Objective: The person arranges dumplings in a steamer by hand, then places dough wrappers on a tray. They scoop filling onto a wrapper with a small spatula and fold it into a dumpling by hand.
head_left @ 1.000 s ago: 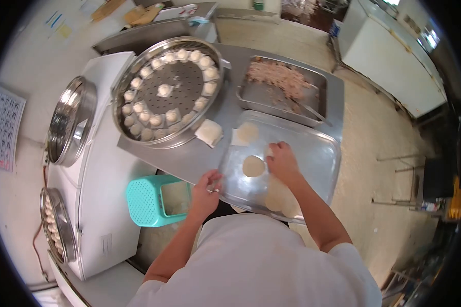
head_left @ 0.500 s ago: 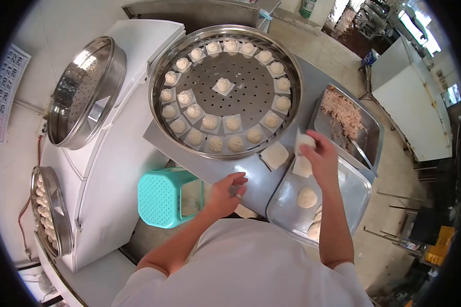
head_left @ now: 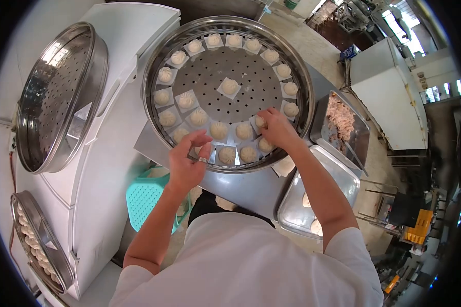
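Note:
A large round metal steamer tray (head_left: 225, 61) holds pleated buns on paper squares, set around its rim, with an inner row and a single bun (head_left: 230, 86) near the middle. At the right end of the inner row, my right hand (head_left: 280, 132) has its fingertips closed on a bun (head_left: 260, 122), low over the perforated base. My left hand (head_left: 187, 162) hovers at the near left rim, thumb and fingers curved and apart, holding nothing. It partly hides a bun beneath it.
To the right are a deep pan of minced filling (head_left: 340, 116) with a utensil, and a flat metal tray (head_left: 320, 179) with dough pieces. Paper squares (head_left: 284, 167) lie by the steamer. At left are another steamer tray (head_left: 61, 97), a bun-filled one (head_left: 41, 240) and a turquoise stool (head_left: 147, 199).
My right hand has moved from above the flat tray, holding a white piece and paper, left and forward into the steamer. My left hand has risen to the steamer's near rim.

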Tool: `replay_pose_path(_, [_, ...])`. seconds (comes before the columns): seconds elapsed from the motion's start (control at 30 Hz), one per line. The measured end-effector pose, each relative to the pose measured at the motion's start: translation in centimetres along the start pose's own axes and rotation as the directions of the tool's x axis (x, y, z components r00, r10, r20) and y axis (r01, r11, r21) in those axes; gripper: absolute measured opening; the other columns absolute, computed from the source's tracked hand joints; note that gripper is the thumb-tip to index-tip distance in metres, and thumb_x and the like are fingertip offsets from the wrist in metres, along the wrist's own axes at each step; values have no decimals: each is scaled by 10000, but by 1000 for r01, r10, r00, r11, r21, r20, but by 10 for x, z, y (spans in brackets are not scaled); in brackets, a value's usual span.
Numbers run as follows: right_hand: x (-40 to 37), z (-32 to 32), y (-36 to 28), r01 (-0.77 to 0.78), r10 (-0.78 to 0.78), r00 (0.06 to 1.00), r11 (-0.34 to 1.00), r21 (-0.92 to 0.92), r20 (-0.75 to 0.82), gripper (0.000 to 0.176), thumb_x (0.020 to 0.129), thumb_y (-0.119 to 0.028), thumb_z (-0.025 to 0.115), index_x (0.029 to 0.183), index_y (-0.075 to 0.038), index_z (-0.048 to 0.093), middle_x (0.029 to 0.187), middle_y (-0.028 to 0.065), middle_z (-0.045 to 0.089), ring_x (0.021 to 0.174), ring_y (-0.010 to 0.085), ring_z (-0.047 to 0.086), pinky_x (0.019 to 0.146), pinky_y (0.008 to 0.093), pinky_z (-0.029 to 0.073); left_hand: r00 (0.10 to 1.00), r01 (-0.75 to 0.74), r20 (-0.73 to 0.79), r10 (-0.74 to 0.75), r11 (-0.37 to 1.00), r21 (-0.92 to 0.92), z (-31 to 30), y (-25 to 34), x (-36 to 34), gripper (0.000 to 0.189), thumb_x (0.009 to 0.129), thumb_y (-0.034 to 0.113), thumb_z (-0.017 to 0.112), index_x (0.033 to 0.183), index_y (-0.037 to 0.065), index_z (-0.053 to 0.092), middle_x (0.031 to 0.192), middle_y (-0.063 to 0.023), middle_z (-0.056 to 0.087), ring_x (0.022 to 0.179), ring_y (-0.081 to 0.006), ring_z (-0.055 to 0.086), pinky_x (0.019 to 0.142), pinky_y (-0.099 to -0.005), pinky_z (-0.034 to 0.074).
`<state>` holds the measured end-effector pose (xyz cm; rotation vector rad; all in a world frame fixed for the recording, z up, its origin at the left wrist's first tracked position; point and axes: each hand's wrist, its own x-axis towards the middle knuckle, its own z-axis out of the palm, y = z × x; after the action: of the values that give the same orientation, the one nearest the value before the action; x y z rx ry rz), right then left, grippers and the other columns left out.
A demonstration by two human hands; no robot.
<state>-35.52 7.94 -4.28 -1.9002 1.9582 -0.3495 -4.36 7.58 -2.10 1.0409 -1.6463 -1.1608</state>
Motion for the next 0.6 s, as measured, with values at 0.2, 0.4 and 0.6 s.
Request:
replay_pose_path(0.2, [3, 1, -1, 18, -19, 1000, 998, -64, -7, 429, 776, 28, 667, 1202, -21, 662, 1185, 190, 646, 1126, 406, 624, 987, 454, 526, 997, 44, 60, -43, 999, -11, 5, -4, 10, 346, 956, 2, 650, 1299, -6, 609, 1061, -117, 746, 948, -148, 711, 840, -295, 560])
replay_pose_path(0.4, [0, -7, 3, 38, -37, 998, 999, 18, -41, 507, 790, -15, 672, 1294, -27, 617, 1225, 197, 636, 1138, 401, 628, 955, 464, 544, 995, 63, 79, -64, 998, 13, 7, -6, 11, 366, 954, 10, 662, 1316, 8, 609, 1064, -112, 747, 951, -151, 712, 856, -302, 561])
replay_pose_path(0.6, [-8, -33, 10, -179, 208, 976, 939, 294, -72, 485, 788, -22, 676, 1268, 36, 641, 1180, 233, 670, 1080, 416, 656, 936, 470, 531, 994, 89, 70, -89, 996, -1, 8, -5, 11, 377, 931, 6, 694, 1301, 23, 622, 1056, -120, 759, 942, -174, 730, 858, -320, 567])
